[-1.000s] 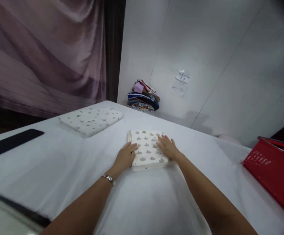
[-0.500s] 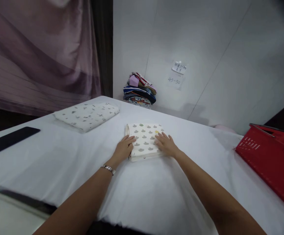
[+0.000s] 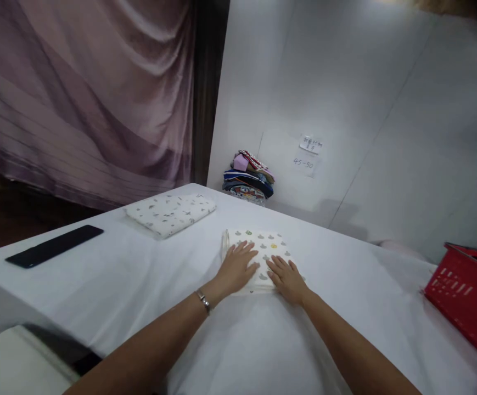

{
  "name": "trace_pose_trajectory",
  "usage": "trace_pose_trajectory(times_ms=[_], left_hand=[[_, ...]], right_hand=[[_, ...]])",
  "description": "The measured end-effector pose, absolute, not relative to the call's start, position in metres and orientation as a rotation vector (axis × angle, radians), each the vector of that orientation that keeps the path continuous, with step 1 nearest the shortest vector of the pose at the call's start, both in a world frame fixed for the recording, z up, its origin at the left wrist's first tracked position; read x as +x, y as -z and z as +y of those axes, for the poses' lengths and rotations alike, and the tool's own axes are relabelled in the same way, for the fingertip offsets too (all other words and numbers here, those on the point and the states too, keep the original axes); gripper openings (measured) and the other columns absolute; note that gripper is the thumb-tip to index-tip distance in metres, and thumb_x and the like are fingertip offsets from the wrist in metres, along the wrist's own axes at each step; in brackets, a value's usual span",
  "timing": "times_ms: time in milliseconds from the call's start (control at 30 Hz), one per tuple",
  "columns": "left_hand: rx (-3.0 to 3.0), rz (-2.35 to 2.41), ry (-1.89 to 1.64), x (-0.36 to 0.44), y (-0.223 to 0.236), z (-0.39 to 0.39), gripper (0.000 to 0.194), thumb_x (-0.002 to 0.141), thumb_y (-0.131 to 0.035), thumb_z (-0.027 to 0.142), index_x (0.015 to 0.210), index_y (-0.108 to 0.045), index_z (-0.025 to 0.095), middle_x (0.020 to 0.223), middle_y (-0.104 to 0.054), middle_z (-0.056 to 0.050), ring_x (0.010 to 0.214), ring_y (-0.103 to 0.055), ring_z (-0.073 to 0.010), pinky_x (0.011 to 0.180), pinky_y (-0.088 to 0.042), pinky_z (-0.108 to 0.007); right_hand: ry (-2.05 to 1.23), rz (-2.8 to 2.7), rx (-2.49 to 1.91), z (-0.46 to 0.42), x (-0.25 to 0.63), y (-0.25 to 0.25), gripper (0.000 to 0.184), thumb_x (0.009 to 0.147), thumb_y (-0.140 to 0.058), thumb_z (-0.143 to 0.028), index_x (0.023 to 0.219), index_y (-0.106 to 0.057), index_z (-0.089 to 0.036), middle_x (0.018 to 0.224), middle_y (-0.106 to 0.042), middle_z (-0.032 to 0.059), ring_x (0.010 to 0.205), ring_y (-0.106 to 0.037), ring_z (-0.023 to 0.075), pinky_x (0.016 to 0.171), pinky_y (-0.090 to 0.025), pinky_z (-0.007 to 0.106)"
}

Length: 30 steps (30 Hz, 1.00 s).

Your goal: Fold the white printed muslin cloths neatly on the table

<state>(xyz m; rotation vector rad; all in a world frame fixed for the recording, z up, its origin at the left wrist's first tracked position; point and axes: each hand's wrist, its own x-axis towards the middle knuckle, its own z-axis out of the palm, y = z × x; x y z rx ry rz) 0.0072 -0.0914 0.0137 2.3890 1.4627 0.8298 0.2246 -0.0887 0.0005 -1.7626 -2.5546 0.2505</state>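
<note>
A folded white cloth (image 3: 258,238) with grey, green and yellow duck-like prints lies on the white-covered table (image 3: 147,291) in front of me. My left hand (image 3: 236,267) rests flat on its left half, fingers spread, a metal bracelet on the wrist. On the front right part of the cloth lies my right hand (image 3: 286,277), its fingers stretched out and apart. Both palms hide some of the cloth's front half. Neither hand grips it.
Back left on the table is another folded white cloth (image 3: 172,213) with small dark prints, near a flat black object (image 3: 55,246). A red basket (image 3: 469,302) stands at the right. Behind the table rises a pile of folded fabrics (image 3: 248,178) against the wall.
My left hand has moved from the cloth's left edge onto its top. My right hand has slid slightly toward the front. The view has tilted up and turned a little left.
</note>
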Motion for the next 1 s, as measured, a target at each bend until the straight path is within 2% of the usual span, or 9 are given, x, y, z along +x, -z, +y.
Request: trace_pose_trajectory(times_ms=[100,233,333,533,667,800,900,1000], left_hand=[[2.453,1.438,-0.663,0.013,-0.002,-0.093,0.045,0.085,-0.048,0.043,0.125,-0.051,0.022,0.143,-0.038,-0.008,0.135,-0.027,-0.0255,0.11,-0.018,-0.048],[2.483,1.455,-0.694,0.01,0.02,-0.091,0.046,0.088,-0.042,0.045,0.127,-0.048,0.021,0.142,-0.04,-0.009,0.135,-0.028,-0.0249,0.111,-0.015,-0.048],[2.475,1.452,-0.681,0.009,0.023,-0.091,0.048,0.088,-0.042,0.046,0.128,-0.048,0.02,0.143,-0.038,-0.01,0.135,-0.026,-0.0259,0.111,-0.015,-0.049],[2.488,1.455,-0.614,0.008,0.016,-0.094,0.051,0.09,-0.039,0.046,0.132,-0.045,0.019,0.144,-0.036,-0.01,0.137,-0.023,-0.0254,0.113,-0.014,-0.048],[2.48,1.443,-0.579,0.007,0.016,-0.096,0.052,0.09,-0.039,0.046,0.134,-0.043,0.019,0.146,-0.034,-0.009,0.137,-0.022,-0.0242,0.113,-0.013,-0.046],[2.423,1.424,-0.518,0.004,0.008,-0.096,0.053,0.089,-0.04,0.046,0.134,-0.043,0.019,0.146,-0.032,-0.009,0.137,-0.021,-0.0256,0.113,-0.012,-0.047],[2.343,1.424,-0.394,0.008,-0.01,-0.085,0.057,0.085,-0.045,0.048,0.134,-0.044,0.018,0.145,-0.035,-0.011,0.135,-0.026,-0.0279,0.11,-0.02,-0.047],[2.333,1.53,-0.43,0.017,-0.029,-0.056,0.06,0.086,-0.04,0.051,0.135,-0.042,0.016,0.145,-0.034,-0.012,0.135,-0.026,-0.028,0.109,-0.022,-0.045]], right_hand=[[-0.3,-2.541,-1.778,-0.09,0.226,0.001,0.055,0.094,-0.013,-0.051,0.144,-0.026,-0.029,0.152,-0.015,-0.001,0.14,-0.008,0.017,0.112,-0.004,0.042],[-0.44,-2.498,-1.828,-0.08,0.224,-0.004,0.056,0.093,-0.021,-0.053,0.143,-0.029,-0.03,0.152,-0.017,0.0003,0.14,-0.009,0.0184,0.112,-0.007,0.044],[-0.396,-2.442,-1.858,-0.052,0.215,-0.019,0.058,0.092,-0.026,-0.052,0.144,-0.025,-0.026,0.152,-0.015,0.0022,0.14,-0.007,0.019,0.111,-0.009,0.043],[-0.102,-2.37,-1.9,0.02,0.19,-0.022,0.063,0.093,-0.024,-0.049,0.145,-0.021,-0.015,0.153,-0.012,0.0081,0.14,-0.005,0.0211,0.111,-0.007,0.045],[-0.077,-2.402,-1.974,0.036,0.19,0.008,0.062,0.093,-0.021,-0.049,0.144,-0.025,-0.014,0.151,-0.02,0.0085,0.139,-0.012,0.0226,0.111,-0.006,0.045],[-0.05,-2.402,-1.945,0.036,0.194,0.022,0.064,0.093,-0.018,-0.051,0.144,-0.025,-0.014,0.151,-0.021,0.0077,0.139,-0.012,0.023,0.111,-0.008,0.046],[-0.036,-2.401,-1.941,0.037,0.195,0.021,0.063,0.093,-0.018,-0.051,0.144,-0.025,-0.015,0.151,-0.021,0.0072,0.139,-0.012,0.0226,0.111,-0.007,0.046],[-0.048,-2.399,-1.975,0.037,0.193,0.02,0.063,0.093,-0.017,-0.05,0.145,-0.022,-0.016,0.152,-0.018,0.0063,0.14,-0.01,0.0214,0.111,-0.006,0.045]])
